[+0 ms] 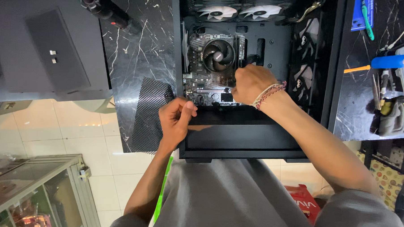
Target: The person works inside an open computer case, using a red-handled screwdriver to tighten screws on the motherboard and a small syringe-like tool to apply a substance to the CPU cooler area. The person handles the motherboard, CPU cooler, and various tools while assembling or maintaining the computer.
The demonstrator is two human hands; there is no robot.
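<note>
Black marble desk (141, 57) over white tiled floor (53, 130). We found the open computer case (254, 142) lying flat. Our right hand (251, 84) was clenched over its motherboard (203, 77); our left hand (177, 119) loosely curled at the case's edge.

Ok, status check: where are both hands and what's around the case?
Left hand closed, gripping the computer case edge. Right hand fisted over the motherboard, beside the cooler fan. Mesh panel lies left of the case.

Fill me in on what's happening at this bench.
A person is working inside an open black computer case lying on a dark marble-patterned table. The right hand is closed down on the motherboard, just beside the round cooler fan; whatever it grips is hidden. The left hand rests on the case's near edge, by a perforated mesh panel. Tools lie at the right.
</note>
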